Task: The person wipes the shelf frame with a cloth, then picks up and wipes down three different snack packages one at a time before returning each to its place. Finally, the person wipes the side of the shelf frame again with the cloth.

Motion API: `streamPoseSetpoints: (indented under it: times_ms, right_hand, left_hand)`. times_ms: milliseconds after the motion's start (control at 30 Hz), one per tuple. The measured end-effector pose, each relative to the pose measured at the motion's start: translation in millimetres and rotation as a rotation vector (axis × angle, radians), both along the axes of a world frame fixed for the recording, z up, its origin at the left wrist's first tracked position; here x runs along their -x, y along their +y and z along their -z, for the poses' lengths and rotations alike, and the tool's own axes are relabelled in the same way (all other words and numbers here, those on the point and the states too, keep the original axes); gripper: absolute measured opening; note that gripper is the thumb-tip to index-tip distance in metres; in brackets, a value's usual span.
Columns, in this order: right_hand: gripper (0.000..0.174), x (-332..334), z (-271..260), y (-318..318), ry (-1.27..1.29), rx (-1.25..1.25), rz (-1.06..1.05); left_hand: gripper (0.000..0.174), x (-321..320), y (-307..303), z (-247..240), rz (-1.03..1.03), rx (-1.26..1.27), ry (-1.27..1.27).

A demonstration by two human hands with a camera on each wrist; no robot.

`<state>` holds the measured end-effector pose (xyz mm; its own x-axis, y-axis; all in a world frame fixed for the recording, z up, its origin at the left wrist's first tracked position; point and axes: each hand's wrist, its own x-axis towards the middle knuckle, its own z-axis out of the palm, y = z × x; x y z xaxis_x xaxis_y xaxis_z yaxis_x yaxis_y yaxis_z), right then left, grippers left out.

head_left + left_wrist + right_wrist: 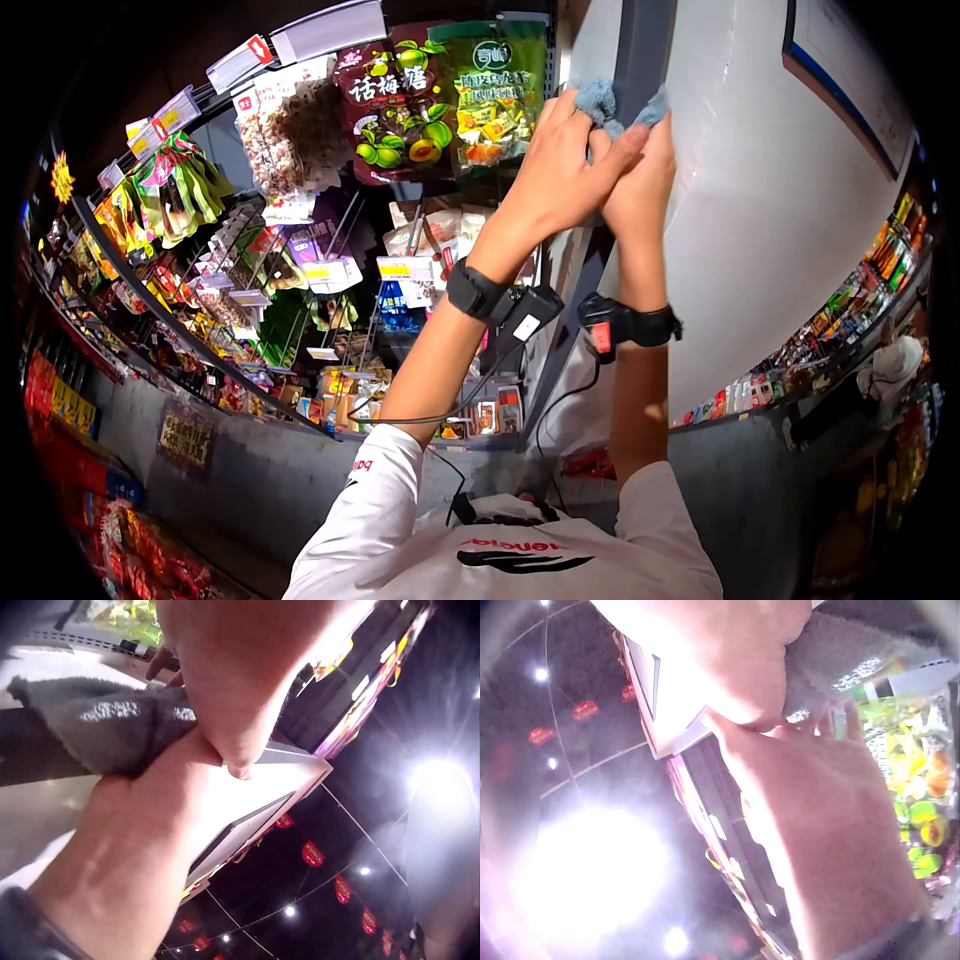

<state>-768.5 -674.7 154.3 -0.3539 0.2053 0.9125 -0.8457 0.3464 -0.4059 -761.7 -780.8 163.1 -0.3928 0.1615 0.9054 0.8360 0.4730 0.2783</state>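
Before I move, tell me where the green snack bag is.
The green snack bag hangs at upper centre in the head view, between the dark red bag on its left and the left hand.

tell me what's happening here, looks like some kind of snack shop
A person holds a blue-grey cloth in both hands, left and right, raised together by a dark upright strip. Just to their left hang a green candy bag and a dark plum-candy bag.
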Motion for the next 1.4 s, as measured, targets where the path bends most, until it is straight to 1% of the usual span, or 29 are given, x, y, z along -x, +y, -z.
streamPoseSetpoints:
  times_ms: [33,100,133,167,200,267,300,367,400,433,500,533,567,600,633,667,700,767,833,867,933,967,1033,1100,1167,1233,1333,1367,1400]
  right_hand:
    - [0.046,-4,-13,2,-0.096,0.011,-0.109]
    - [0.046,2,-11,3,-0.036,-0.019,-0.057]
    - [0.047,-4,-7,1,-0.064,-0.018,-0.020]
    - [0.048,-9,1,-1,-0.094,-0.019,0.016]
    - [0.050,-7,15,-3,-0.097,-0.006,0.033]
    - [0.044,-10,48,-3,-0.161,-0.017,0.063]
    - [0.042,-12,62,-3,-0.177,-0.030,0.074]
    - [0.040,-20,86,-7,-0.212,-0.005,0.060]
    - [0.038,-19,92,-10,-0.244,0.026,0.049]
    - [0.038,-18,95,-12,-0.247,0.022,0.043]
    - [0.037,-20,101,-10,-0.267,0.055,-0.003]
    - [0.035,-19,97,-13,-0.260,0.066,0.067]
    - [0.035,-18,90,-14,-0.263,0.078,0.081]
    - [0.035,-15,80,-15,-0.187,0.069,0.118]
    - [0.035,-11,65,-15,-0.107,0.055,0.152]
    - [0.035,-6,42,-15,-0.054,0.048,0.177]
    - [0.035,-3,16,-15,-0.003,0.040,0.200]
    - [0.037,-3,-30,-14,0.018,0.015,0.237]
    - [0.037,-4,-39,-13,-0.010,0.015,0.235]
    - [0.036,-4,-41,-14,-0.046,0.008,0.222]
    - [0.036,-5,-23,-14,-0.030,-0.003,0.221]
    - [0.035,-7,-9,-16,-0.013,-0.003,0.226]
    - [0.034,-13,26,-16,-0.096,-0.006,0.194]
    - [0.036,-16,68,-13,-0.160,-0.049,0.210]
    - [0.036,-15,94,-14,-0.154,-0.048,0.224]
    - [0.037,-14,93,-17,-0.151,-0.050,0.235]
    - [0.037,-10,64,-14,-0.144,-0.022,0.130]
    - [0.037,-4,47,-14,-0.046,-0.045,0.152]
    - [0.036,3,28,-13,0.047,-0.067,0.176]
  left_hand:
    - [0.048,3,-3,0,0.002,-0.002,0.011]
    - [0.045,9,-6,2,0.036,-0.026,0.028]
    - [0.043,2,-7,5,0.037,-0.023,0.045]
    - [0.042,-2,-7,12,0.046,-0.032,-0.006]
    - [0.042,-1,-8,22,-0.008,0.016,-0.043]
    - [0.041,-11,-11,33,-0.163,0.156,-0.082]
    - [0.044,-16,-11,40,-0.278,0.212,0.036]
    - [0.042,-32,-13,50,-0.408,0.277,0.077]
    - [0.035,-43,-17,52,-0.453,0.338,0.040]
    - [0.026,-53,-24,56,-0.410,0.238,0.108]
    - [0.019,-79,-41,61,-0.328,0.083,0.142]
    - [0.017,-89,-52,65,-0.263,0.066,0.118]
    - [0.016,-98,-61,71,-0.197,0.051,0.091]
    - [0.016,-103,-70,81,-0.184,0.059,0.088]
    - [0.017,-104,-77,93,-0.093,0.054,-0.017]
    - [0.018,-104,-80,103,-0.004,0.049,-0.123]
    - [0.018,-104,-80,110,0.002,0.053,-0.127]
    - [0.022,-103,-78,120,-0.007,0.043,-0.169]
    - [0.022,-104,-75,130,0.036,0.015,-0.231]
    - [0.022,-103,-73,134,0.059,-0.006,-0.223]
    - [0.022,-104,-71,145,0.060,-0.042,-0.219]
    - [0.024,-103,-72,152,0.064,-0.046,-0.245]
    - [0.028,-105,-76,161,0.080,-0.082,-0.287]
    - [0.026,-106,-80,167,0.083,-0.142,-0.324]
    - [0.025,-108,-86,175,0.072,-0.198,-0.383]
    - [0.026,-112,-93,181,0.059,-0.259,-0.446]
    - [0.038,-112,-96,188,0.152,-0.386,-0.716]
    - [0.038,-109,-96,192,0.150,-0.402,-0.714]
    - [0.041,-105,-94,198,0.208,-0.434,-0.722]
